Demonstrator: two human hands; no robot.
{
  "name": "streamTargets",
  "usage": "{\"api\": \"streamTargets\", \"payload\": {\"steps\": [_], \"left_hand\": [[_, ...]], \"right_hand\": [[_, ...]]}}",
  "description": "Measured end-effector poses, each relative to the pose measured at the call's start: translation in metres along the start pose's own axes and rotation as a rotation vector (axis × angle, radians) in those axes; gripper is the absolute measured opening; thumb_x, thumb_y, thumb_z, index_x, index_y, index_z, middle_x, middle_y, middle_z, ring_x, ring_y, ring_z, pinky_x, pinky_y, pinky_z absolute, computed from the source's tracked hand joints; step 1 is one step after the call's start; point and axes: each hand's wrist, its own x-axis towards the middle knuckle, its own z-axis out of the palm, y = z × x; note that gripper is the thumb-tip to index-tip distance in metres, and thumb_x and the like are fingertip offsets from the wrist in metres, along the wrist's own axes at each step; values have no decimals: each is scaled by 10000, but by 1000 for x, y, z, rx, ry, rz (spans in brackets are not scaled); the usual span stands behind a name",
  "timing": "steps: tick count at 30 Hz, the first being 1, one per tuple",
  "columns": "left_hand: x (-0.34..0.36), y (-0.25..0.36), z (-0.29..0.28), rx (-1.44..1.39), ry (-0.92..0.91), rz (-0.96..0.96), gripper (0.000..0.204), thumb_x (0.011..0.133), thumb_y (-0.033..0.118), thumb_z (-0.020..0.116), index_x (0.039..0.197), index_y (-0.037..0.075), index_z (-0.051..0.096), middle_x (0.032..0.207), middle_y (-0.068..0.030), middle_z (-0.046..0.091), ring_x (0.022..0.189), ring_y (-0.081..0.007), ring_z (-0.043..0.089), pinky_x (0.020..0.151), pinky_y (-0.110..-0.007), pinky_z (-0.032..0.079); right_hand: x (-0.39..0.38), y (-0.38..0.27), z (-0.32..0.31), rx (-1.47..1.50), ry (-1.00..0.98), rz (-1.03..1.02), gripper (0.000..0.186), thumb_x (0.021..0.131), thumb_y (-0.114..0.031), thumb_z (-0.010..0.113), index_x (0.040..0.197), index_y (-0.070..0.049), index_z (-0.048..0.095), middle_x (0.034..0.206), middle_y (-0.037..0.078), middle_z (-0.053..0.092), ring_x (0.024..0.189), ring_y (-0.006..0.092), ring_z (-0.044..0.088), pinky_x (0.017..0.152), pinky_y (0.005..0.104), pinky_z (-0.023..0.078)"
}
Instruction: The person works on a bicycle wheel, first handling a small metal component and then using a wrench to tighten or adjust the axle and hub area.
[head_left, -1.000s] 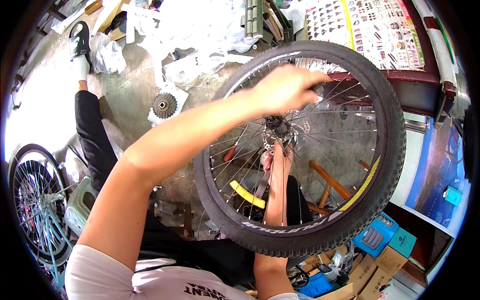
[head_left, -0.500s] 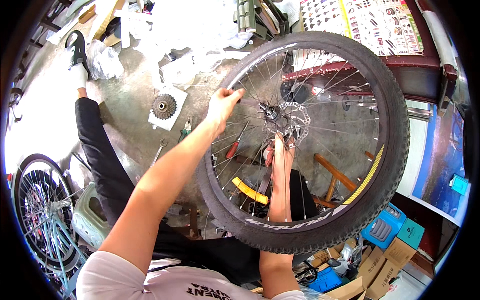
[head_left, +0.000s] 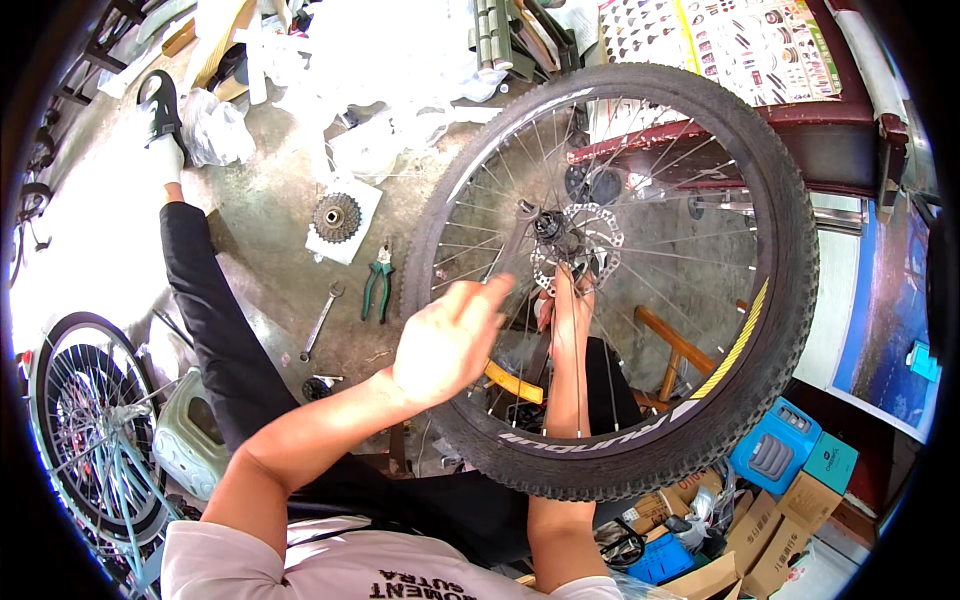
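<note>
A bicycle wheel (head_left: 792,330) with a knobby black tire stands tilted in front of me, its hub (head_left: 549,228) and disc brake rotor (head_left: 603,230) at the middle. The jaw of a wrench (head_left: 518,240) sits at the hub's axle end. My left hand (head_left: 450,338) is closed at the wrench's handle end, over the wheel's left rim. Behind the spokes, my right hand (head_left: 570,300) is closed just below the hub and rotor; what its fingers grip is hidden.
On the floor to the left lie a cassette (head_left: 337,217) on white paper, green-handled pliers (head_left: 378,285) and a combination wrench (head_left: 322,320). Another bicycle wheel (head_left: 95,420) stands far left. Cardboard boxes (head_left: 760,535) and a blue case (head_left: 772,445) are at lower right. A dark red table (head_left: 830,150) stands upper right.
My left hand has swept down toward me, turning the wrench counterclockwise from pointing left to pointing down-left. The right hand stays near the hub. The view has shifted slightly.
</note>
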Motion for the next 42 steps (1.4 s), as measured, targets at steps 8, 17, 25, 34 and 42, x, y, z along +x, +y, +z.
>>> {"api": "streamTargets", "payload": {"steps": [8,17,25,34,42], "left_hand": [[183,25,20,144,-123,346,489,876,518,702,1060,65,701,809,-131,655,675,-304,671,630,-430,548],[205,-120,79,-507,31,-692,517,806,435,780,1018,-32,717,909,-132,734,829,-200,689,799,-343,532],[69,-124,87,-523,204,-928,435,910,439,730,834,12,687,745,-10,595,708,-109,495,645,-297,432],[7,-1,10,-71,20,-8,416,900,134,684,1304,69,607,921,-105,627,689,-275,659,606,-370,537],[182,21,17,219,143,488,280,919,364,661,873,88,651,759,-87,560,595,-243,619,502,-370,504]], "right_hand": [[-18,-15,7,245,44,51,274,985,-309,648,1008,-70,515,636,62,584,373,117,488,327,252,360],[-11,0,-3,280,-42,99,312,999,-360,637,947,-75,523,573,45,558,377,111,506,327,246,371],[-11,-14,0,156,-68,63,265,985,-309,632,1060,-67,555,665,52,588,389,107,492,334,251,379],[-2,-1,8,176,24,-20,333,964,-304,663,1158,-56,554,689,84,605,396,133,511,331,273,369],[-17,-18,6,157,81,67,337,982,-364,671,1079,-95,493,678,65,612,432,98,549,357,238,394]]}}
